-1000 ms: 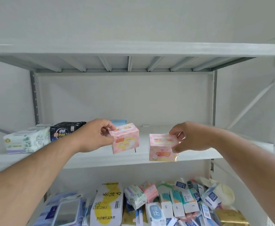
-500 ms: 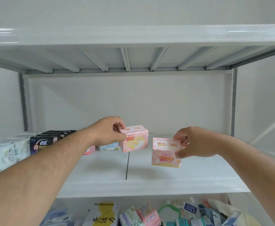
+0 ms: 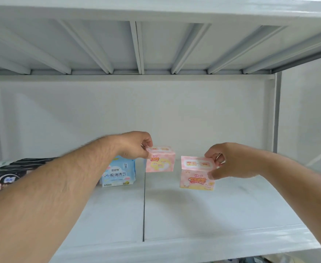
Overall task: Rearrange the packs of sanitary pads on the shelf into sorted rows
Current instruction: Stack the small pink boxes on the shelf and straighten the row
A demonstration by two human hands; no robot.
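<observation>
1. Hands: the left hand (image 3: pixel 134 144) pinches 1 pink pack (image 3: pixel 160 161) by its top; the right hand (image 3: pixel 231 161) grips a second pink pack (image 3: pixel 196 174).
2. Both packs are over the white shelf (image 3: pixel 193 215), apart.
3. Light blue pack (image 3: pixel 118 172) and dark packs (image 3: pixel 9 174) stand at left.

A stockroom or shop storage area is being shown: a white metal shelf (image 3: pixel 193 215) with ribbed steel decking overhead is standing against a plain white wall, and packaged sanitary goods, a light blue pack (image 3: pixel 118 172) and dark packs (image 3: pixel 5 177), are being kept at its far left.
</observation>
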